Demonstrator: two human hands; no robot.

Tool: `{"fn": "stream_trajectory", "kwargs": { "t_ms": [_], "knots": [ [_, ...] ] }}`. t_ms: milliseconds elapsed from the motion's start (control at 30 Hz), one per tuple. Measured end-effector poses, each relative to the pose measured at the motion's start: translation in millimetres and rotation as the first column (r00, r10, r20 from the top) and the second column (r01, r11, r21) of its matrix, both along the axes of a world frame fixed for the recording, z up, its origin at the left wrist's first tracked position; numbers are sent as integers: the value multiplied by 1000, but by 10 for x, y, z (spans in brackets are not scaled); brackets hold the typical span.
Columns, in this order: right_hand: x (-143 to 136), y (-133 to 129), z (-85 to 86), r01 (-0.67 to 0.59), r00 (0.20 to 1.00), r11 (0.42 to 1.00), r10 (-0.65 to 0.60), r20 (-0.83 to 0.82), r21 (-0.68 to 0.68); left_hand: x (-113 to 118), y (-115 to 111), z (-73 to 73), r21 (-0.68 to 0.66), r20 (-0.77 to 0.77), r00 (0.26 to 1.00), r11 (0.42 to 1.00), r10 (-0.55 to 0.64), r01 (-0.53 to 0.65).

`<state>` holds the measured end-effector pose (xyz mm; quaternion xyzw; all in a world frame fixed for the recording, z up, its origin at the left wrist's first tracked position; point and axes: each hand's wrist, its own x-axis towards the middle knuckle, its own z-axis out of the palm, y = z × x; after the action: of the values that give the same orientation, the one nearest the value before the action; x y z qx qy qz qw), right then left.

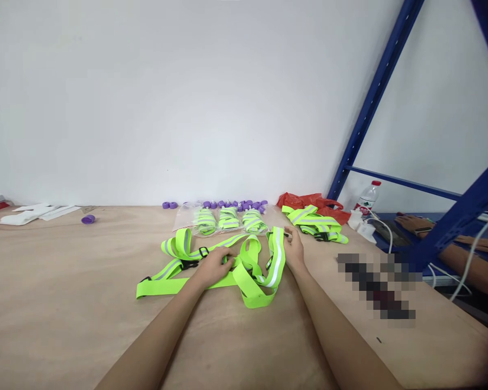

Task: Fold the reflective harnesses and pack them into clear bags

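A neon-yellow strap with a silver stripe (277, 260) lies in loose loops on the wooden table, black buckles among its bands. My left hand (216, 266) rests on the middle of the strap, fingers curled round a yellow band. At the strap's right end, my right hand (294, 248) has its fingers closed on a raised striped loop near a small black piece. Just behind, rolled straps in clear bags (229, 218) sit side by side.
Purple rolls (244, 205) line the wall. Another strap (315, 221) lies by a red bag (309, 201) at the right. White pieces (28, 214) are at far left. A blue rack (374, 103), a bottle (368, 197) and another person's arm (472, 268) are at right.
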<state>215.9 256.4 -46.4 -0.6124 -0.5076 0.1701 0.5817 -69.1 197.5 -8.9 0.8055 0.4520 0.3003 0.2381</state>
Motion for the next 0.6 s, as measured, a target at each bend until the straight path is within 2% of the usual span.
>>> {"fn": "stream_trajectory", "kwargs": {
  "t_ms": [400,600],
  "knots": [
    [80,-30,27,85,996,995,-86,-15,-60,-4,5,-22,15,-3,1000,1000,2,-2],
    [99,-19,55,84,996,993,-82,21,-82,-7,17,-14,14,-12,1000,1000,-11,11]
  ]
}}
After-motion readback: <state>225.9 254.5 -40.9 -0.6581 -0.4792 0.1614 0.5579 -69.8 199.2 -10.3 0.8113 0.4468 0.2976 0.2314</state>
